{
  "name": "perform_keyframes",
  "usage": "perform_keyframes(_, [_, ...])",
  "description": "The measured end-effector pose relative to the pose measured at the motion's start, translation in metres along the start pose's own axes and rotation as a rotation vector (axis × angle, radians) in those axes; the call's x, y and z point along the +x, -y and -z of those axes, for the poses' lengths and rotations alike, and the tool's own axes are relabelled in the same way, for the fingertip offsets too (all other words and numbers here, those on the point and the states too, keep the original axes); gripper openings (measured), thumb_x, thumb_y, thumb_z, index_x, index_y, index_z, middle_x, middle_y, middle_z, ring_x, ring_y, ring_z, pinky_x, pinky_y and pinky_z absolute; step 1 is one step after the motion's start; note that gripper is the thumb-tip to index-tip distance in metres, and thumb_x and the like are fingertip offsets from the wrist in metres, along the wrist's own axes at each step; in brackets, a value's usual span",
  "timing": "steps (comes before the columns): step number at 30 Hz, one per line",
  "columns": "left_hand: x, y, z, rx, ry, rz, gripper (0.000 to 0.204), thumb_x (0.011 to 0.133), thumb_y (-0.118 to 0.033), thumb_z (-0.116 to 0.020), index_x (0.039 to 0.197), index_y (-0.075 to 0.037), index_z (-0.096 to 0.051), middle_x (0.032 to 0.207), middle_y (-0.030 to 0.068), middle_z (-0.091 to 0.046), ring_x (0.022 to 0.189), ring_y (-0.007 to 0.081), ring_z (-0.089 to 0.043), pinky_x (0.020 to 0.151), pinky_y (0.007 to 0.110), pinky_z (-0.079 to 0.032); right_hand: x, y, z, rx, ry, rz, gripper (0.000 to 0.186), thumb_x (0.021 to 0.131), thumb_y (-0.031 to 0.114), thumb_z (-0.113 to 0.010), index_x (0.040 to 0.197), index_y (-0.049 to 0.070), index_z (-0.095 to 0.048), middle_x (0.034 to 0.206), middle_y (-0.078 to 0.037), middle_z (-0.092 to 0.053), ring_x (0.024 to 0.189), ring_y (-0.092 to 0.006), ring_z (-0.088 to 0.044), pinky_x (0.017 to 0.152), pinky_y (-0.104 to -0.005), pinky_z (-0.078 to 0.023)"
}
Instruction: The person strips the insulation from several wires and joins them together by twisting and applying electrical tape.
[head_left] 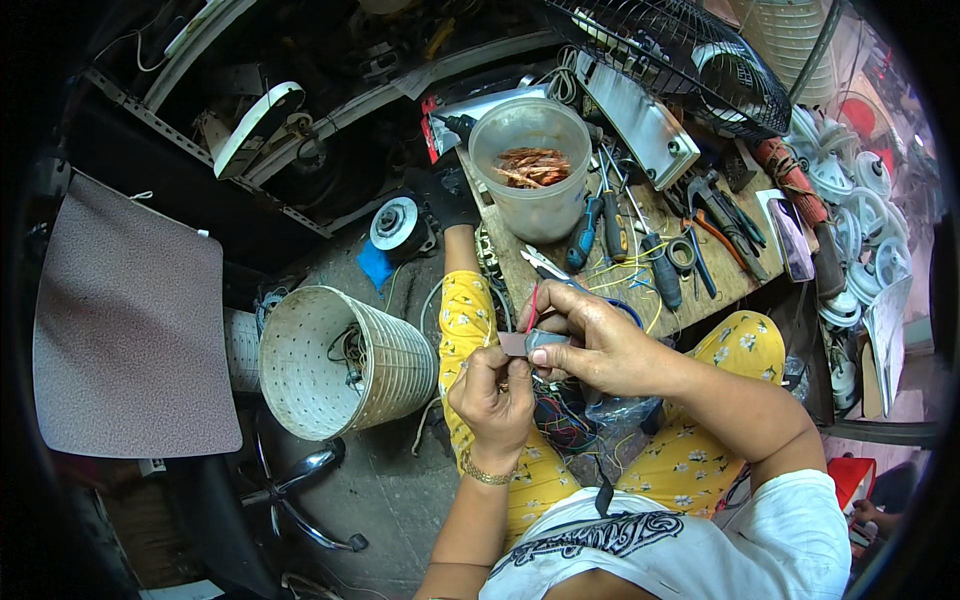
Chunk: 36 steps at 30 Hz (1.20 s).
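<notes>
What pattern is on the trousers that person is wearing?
The trousers are yellow with a white floral print, best seen in the head view.

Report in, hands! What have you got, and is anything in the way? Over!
Left hand: pinching flat pale piece. Right hand: gripping grey piece beside it. Red wire sticking up there. Possible snag: tangled wires below.

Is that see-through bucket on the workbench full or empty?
Partly filled: the see-through bucket holds a heap of copper-coloured strands that stops short of the top.
</notes>
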<state>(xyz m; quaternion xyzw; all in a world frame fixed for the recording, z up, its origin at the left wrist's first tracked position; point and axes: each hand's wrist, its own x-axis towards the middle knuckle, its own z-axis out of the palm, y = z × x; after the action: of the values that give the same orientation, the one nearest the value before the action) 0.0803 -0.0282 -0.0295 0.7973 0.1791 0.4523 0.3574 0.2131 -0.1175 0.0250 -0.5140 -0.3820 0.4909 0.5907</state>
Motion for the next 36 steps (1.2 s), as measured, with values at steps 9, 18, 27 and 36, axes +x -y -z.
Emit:
perform_keyframes(9, [-0.002,-0.004,0.007,0.017,-0.012,0.018,0.011,0.085,-0.003,-0.063,0.079,0.002,-0.055,0.067,0.0056,-0.061,0.058,0.0066,-0.056,0.054,0.021,-0.045,0.0,0.006,-0.002,-0.03,-0.011,-0.046,0.024,0.084,-0.002,-0.06,0.106,-0.004,-0.048,0.095,-0.008,-0.058,0.09,-0.0119,-0.059,0.074,-0.0271,-0.051])
perform_keyframes(18, [-0.005,-0.006,0.012,-0.007,0.011,0.007,0.007,0.083,0.001,-0.065,0.082,0.004,-0.059,0.07,0.0064,-0.063,0.063,0.0072,-0.058,0.057,0.02,-0.046,0.002,0.003,0.004,0.042,0.06,-0.075,0.019,0.087,-0.002,-0.056,0.103,-0.004,-0.047,0.088,-0.007,-0.06,0.077,-0.0078,-0.056,0.067,-0.0233,-0.049])
perform_keyframes(27, [-0.01,-0.012,0.024,-0.026,0.068,0.089,0.006,0.083,0.002,-0.064,0.082,0.006,-0.059,0.073,0.0089,-0.065,0.065,0.0075,-0.059,0.059,0.02,-0.047,0.005,0.003,0.005,0.049,0.032,-0.099,0.018,0.087,-0.003,-0.057,0.103,-0.003,-0.049,0.08,-0.005,-0.06,0.071,-0.0075,-0.054,0.062,-0.0232,-0.046])
perform_keyframes(36, [-0.019,-0.019,0.03,-0.266,0.095,0.328,0.004,0.086,0.002,-0.06,0.086,0.005,-0.058,0.08,0.0051,-0.063,0.072,0.0055,-0.057,0.067,0.019,-0.046,0.005,-0.001,0.006,-0.003,0.013,-0.073,0.021,0.085,-0.001,-0.059,0.105,-0.003,-0.051,0.08,-0.006,-0.061,0.07,-0.0087,-0.056,0.062,-0.0242,-0.047])
